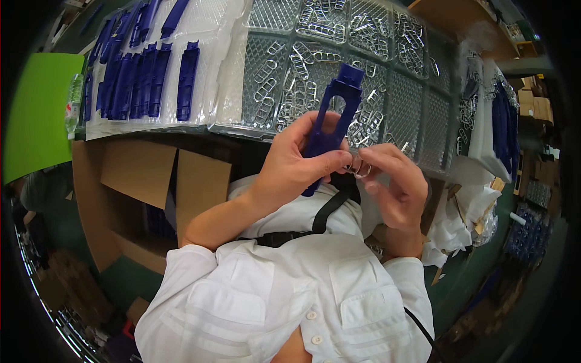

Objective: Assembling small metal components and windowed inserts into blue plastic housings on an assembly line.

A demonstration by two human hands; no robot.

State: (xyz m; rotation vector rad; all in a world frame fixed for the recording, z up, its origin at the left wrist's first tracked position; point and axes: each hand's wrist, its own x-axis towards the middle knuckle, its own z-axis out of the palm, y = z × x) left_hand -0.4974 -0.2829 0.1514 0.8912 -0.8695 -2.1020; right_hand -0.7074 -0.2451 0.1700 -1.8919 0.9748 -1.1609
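Note:
My left hand [284, 163] is closed around a long dark blue plastic housing [333, 115] with an oval opening, held tilted with its upper end away from me. At the housing's lower part, my right hand [399, 187] pinches a small shiny metal frame [362, 169] with rounded loops. The left thumb is right by the frame, and fingers partly hide where it meets the housing. Beyond both hands lies a clear compartment tray [402, 112] holding many similar metal frames [265, 81], some loosely heaped.
More blue housings [187, 81] lie in rows on a white textured sheet at the far left. Below the table's edge stands an open cardboard box [136, 166]. A plastic bottle [74, 106] is beside a green panel [39, 115]. Bagged metal frames and blue parts [502, 121] hang on the right.

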